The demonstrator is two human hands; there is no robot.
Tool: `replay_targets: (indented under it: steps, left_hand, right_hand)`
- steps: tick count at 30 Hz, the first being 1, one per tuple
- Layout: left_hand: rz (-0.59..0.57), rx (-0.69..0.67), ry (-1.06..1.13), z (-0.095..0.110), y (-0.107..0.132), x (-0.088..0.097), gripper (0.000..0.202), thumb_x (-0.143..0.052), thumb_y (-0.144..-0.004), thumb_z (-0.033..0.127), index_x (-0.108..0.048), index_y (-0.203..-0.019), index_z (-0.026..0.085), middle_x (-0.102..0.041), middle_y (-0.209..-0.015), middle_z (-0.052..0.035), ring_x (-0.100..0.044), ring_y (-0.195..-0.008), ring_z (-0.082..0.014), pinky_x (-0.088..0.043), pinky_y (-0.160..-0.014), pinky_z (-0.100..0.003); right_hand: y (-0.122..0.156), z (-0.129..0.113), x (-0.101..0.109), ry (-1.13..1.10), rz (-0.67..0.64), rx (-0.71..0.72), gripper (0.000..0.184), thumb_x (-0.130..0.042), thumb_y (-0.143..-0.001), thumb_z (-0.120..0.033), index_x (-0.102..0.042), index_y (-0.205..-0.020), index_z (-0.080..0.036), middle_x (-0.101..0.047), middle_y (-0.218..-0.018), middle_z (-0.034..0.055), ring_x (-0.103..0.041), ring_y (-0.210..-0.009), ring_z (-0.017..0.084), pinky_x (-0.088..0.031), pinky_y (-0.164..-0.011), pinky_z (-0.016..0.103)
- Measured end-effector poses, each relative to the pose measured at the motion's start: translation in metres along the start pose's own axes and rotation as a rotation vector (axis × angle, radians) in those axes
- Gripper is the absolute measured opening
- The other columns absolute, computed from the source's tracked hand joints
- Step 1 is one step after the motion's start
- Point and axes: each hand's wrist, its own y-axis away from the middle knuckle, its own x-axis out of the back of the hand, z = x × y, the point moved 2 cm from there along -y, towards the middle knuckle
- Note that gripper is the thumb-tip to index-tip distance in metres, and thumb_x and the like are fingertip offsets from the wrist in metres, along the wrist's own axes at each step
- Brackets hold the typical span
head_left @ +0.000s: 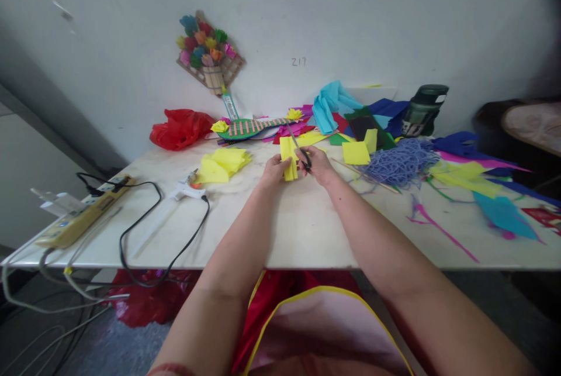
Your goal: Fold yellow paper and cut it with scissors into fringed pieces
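Note:
Between my hands, over the middle of the white table, is a folded strip of yellow crepe paper point(287, 151). My left hand point(276, 169) pinches its lower left part. In my right hand point(316, 164) is a pair of scissors point(305, 159) with black handles, its blades pointing up and to the left beside the paper. The right fingertips come close to the paper's right edge; whether they touch it I cannot tell. A stack of yellow paper point(224, 164) lies to the left, and small yellow squares point(356, 153) lie to the right.
A glue gun point(187, 190) with a black cord and a power strip point(85, 215) lie at left. Behind are a red plastic bag point(180, 128) and colored paper scraps. Purple shredded strands point(401, 162) and a dark bottle point(424, 110) stand right. A flower ornament point(210, 51) hangs on the wall.

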Motion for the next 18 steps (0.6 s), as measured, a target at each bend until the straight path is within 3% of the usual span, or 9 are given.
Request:
replay_targets:
  steps: [3, 6, 9, 12, 15, 18]
  left_hand:
    - [-0.014, 0.001, -0.002, 0.0, 0.0, 0.0, 0.026, -0.064, -0.066, 0.023, -0.054, -0.087, 0.011, -0.066, -0.077, -0.0101, -0.063, -0.065, -0.0204, -0.049, -0.063, -0.035]
    - [0.005, 0.004, -0.015, 0.0, 0.0, 0.002, 0.027, -0.063, -0.067, 0.024, -0.053, -0.088, 0.011, -0.066, -0.082, -0.0119, -0.062, -0.063, -0.0192, -0.049, -0.059, -0.033]
    - [0.052, -0.001, -0.021, 0.0, 0.0, 0.005, 0.028, -0.063, -0.066, 0.026, -0.053, -0.088, 0.012, -0.065, -0.085, -0.0112, -0.061, -0.062, -0.0172, -0.049, -0.058, -0.032]
    - [0.118, 0.0, -0.028, -0.001, -0.002, 0.008, 0.025, -0.064, -0.065, 0.026, -0.055, -0.085, 0.013, -0.065, -0.083, -0.0086, -0.059, -0.061, -0.015, -0.048, -0.058, -0.03]
    - [0.175, -0.007, -0.022, -0.003, -0.004, 0.01, 0.025, -0.066, -0.062, 0.026, -0.057, -0.081, 0.014, -0.064, -0.078, -0.0056, -0.058, -0.062, -0.014, -0.047, -0.059, -0.028]
    - [0.182, -0.012, -0.006, -0.006, -0.007, 0.013, 0.027, -0.068, -0.058, 0.029, -0.058, -0.079, 0.014, -0.063, -0.074, -0.0043, -0.056, -0.061, -0.0138, -0.046, -0.057, -0.028]
  right_hand:
    - [-0.002, 0.0, 0.001, 0.031, 0.069, 0.006, 0.031, -0.065, -0.063, -0.038, -0.053, -0.081, -0.016, -0.049, -0.04, -0.0075, -0.041, -0.028, 0.007, -0.034, -0.03, 0.019]
    - [-0.005, 0.0, 0.007, 0.16, 0.216, -0.003, 0.033, -0.063, -0.063, -0.041, -0.055, -0.083, -0.015, -0.051, -0.044, -0.0053, -0.045, -0.031, 0.009, -0.037, -0.033, 0.02]
    - [-0.008, 0.0, 0.02, 0.423, 0.379, -0.007, 0.035, -0.059, -0.065, -0.045, -0.059, -0.085, -0.016, -0.059, -0.055, -0.0001, -0.053, -0.041, 0.011, -0.042, -0.042, 0.023]
    - [-0.009, 0.0, 0.033, 0.827, 0.488, -0.007, 0.035, -0.056, -0.067, -0.047, -0.063, -0.086, -0.018, -0.064, -0.07, 0.0051, -0.06, -0.062, 0.017, -0.045, -0.057, 0.027]
    - [-0.007, -0.002, 0.041, 1.164, 0.509, -0.009, 0.035, -0.054, -0.069, -0.048, -0.065, -0.087, -0.02, -0.066, -0.081, 0.0091, -0.06, -0.081, 0.023, -0.043, -0.067, 0.03]
    - [-0.005, -0.004, 0.046, 1.336, 0.45, -0.094, 0.035, -0.05, -0.073, -0.044, -0.065, -0.093, -0.019, -0.066, -0.086, 0.0113, -0.059, -0.084, 0.024, -0.042, -0.067, 0.03]
